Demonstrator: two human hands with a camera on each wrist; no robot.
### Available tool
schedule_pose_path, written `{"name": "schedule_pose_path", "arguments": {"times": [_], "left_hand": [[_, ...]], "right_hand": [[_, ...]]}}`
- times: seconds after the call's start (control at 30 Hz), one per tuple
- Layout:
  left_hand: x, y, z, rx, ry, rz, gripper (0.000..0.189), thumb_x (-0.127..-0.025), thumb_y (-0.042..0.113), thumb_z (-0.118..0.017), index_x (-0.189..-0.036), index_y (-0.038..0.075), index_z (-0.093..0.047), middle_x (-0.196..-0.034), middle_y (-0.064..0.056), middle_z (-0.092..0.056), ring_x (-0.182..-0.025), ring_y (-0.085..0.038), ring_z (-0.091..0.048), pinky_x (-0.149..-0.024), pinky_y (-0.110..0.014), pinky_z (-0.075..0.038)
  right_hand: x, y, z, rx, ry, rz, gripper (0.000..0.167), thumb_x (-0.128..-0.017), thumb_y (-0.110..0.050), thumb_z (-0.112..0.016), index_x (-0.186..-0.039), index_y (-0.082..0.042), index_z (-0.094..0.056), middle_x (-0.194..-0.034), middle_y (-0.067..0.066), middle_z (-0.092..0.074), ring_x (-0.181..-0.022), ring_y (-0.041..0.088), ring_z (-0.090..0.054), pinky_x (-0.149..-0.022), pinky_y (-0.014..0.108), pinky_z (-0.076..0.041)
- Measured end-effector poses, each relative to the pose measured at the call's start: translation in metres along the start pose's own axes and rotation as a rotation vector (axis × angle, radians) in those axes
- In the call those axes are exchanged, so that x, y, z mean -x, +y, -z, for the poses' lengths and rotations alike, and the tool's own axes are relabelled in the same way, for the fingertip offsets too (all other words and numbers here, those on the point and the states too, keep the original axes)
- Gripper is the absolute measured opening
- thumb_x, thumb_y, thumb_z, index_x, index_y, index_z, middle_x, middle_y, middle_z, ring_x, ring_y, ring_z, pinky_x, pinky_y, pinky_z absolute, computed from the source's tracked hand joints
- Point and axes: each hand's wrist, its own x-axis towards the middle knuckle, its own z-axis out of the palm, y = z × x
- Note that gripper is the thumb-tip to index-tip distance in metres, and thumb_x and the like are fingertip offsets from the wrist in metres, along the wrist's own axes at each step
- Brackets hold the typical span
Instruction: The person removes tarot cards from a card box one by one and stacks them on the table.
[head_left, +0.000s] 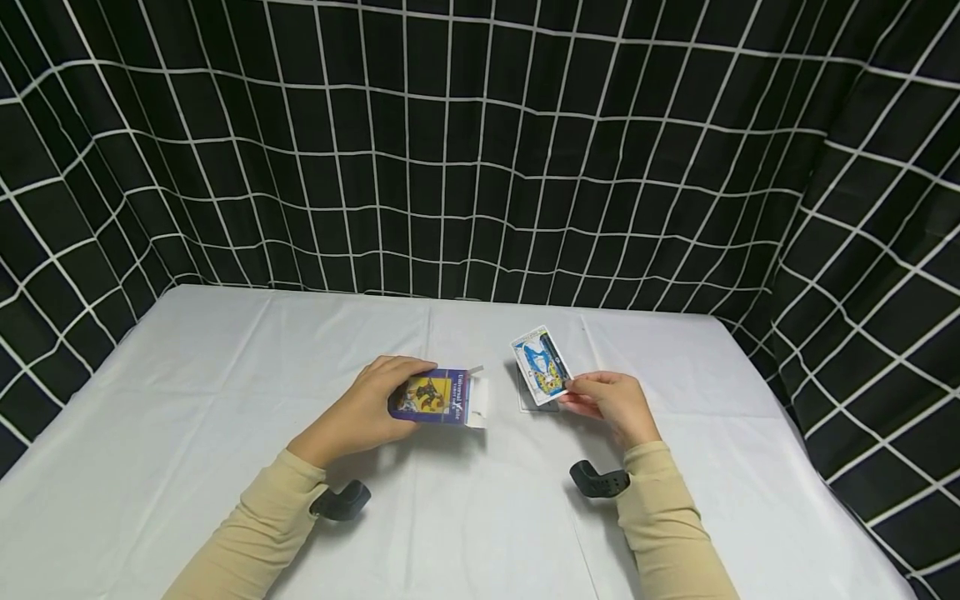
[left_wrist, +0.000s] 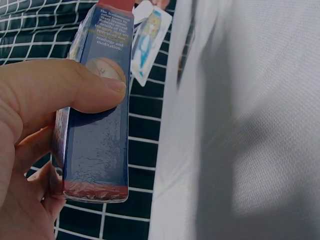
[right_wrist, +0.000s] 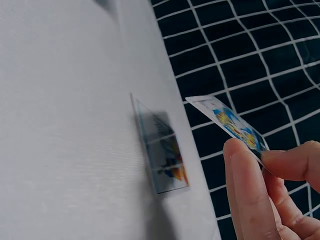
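My left hand (head_left: 372, 408) grips a purple-blue card box (head_left: 431, 396) with a yellow picture on its face. The box's white end flaps (head_left: 477, 400) stand open toward the right. In the left wrist view the thumb presses the narrow printed side of the box (left_wrist: 100, 145). Between thumb and fingers, my right hand (head_left: 611, 404) pinches a picture card (head_left: 542, 365) by its lower right corner, tilted above the table. Under it a second card (right_wrist: 162, 150) lies on the cloth, partly hidden in the head view.
A white cloth covers the table (head_left: 225, 400). Behind and at both sides hangs a black curtain (head_left: 465, 150) with a white grid. A black wrist mount (head_left: 341, 502) sticks out from the left sleeve, another black mount (head_left: 598, 480) from the right.
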Motion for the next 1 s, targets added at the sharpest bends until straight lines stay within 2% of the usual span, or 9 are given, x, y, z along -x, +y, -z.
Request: {"name": "schedule_pose_path", "arguments": {"times": [0.2,0.43,0.8,1.0], "left_hand": [[0.0,0.0,0.0,0.004,-0.001,0.0,0.073,-0.071,0.009,-0.082,-0.139,0.011,-0.056,-0.14,-0.008,-0.059,-0.13,-0.028,-0.048,-0.112,-0.052,-0.034],[0.0,0.0,0.0,-0.001,0.0,-0.005,0.073,-0.071,0.009,-0.082,-0.139,0.011,-0.056,-0.14,-0.008,-0.059,-0.129,-0.028,-0.048,-0.111,-0.051,-0.035],[0.0,0.001,0.0,0.005,-0.001,-0.003,0.073,-0.071,0.009,-0.082,-0.139,0.011,-0.056,-0.14,-0.008,-0.059,-0.128,-0.027,-0.049,-0.111,-0.051,-0.035],[0.0,0.0,0.0,0.007,0.008,-0.014,0.072,-0.071,0.009,-0.082,-0.138,0.01,-0.056,-0.139,-0.008,-0.059,-0.127,-0.027,-0.05,-0.11,-0.05,-0.036]], "right_hand": [[-0.003,0.006,-0.005,-0.028,0.022,-0.025,0.016,-0.089,0.003,-0.06,-0.103,0.011,-0.058,-0.069,0.003,-0.072,-0.065,0.008,-0.072,-0.068,0.02,-0.059],[-0.007,0.012,-0.008,-0.045,0.002,-0.063,0.012,-0.09,0.003,-0.059,-0.1,0.008,-0.058,-0.067,0.002,-0.071,-0.064,0.008,-0.071,-0.066,0.02,-0.059],[-0.009,0.019,-0.009,-0.029,0.002,-0.085,0.011,-0.09,0.002,-0.059,-0.1,0.008,-0.059,-0.067,0.002,-0.071,-0.064,0.009,-0.072,-0.066,0.02,-0.059],[-0.011,0.023,-0.011,0.0,0.03,-0.105,0.007,-0.089,0.002,-0.061,-0.095,0.006,-0.06,-0.063,0.001,-0.07,-0.06,0.007,-0.07,-0.062,0.019,-0.058]]}}
